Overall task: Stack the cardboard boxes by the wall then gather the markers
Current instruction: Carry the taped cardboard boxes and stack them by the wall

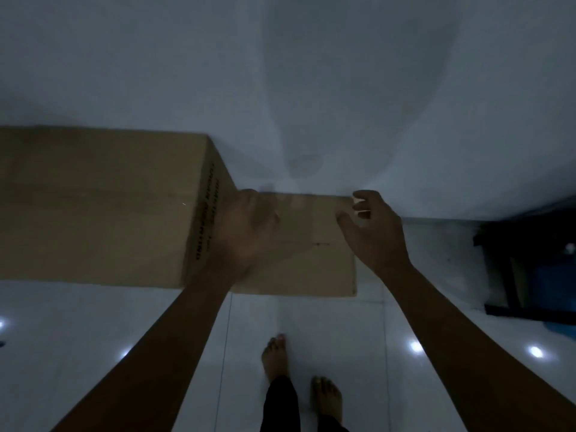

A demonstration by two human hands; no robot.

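A large cardboard box [93,207] stands against the white wall at the left, with dark print on its right end face. A lower, flatter cardboard box [311,263] lies on the floor right beside it, also at the wall. My left hand [246,232] is blurred and hovers over the gap between the two boxes, fingers spread; I cannot tell whether it touches. My right hand [374,232] hovers above the low box's far right corner with fingers loosely curled and nothing in them. No markers are in view.
The white wall [311,88] runs across the top. A glossy white tile floor [389,322] with light reflections lies below. A dark piece of furniture [530,269] with something blue stands at the right. My bare feet [277,357] are on the floor before the boxes.
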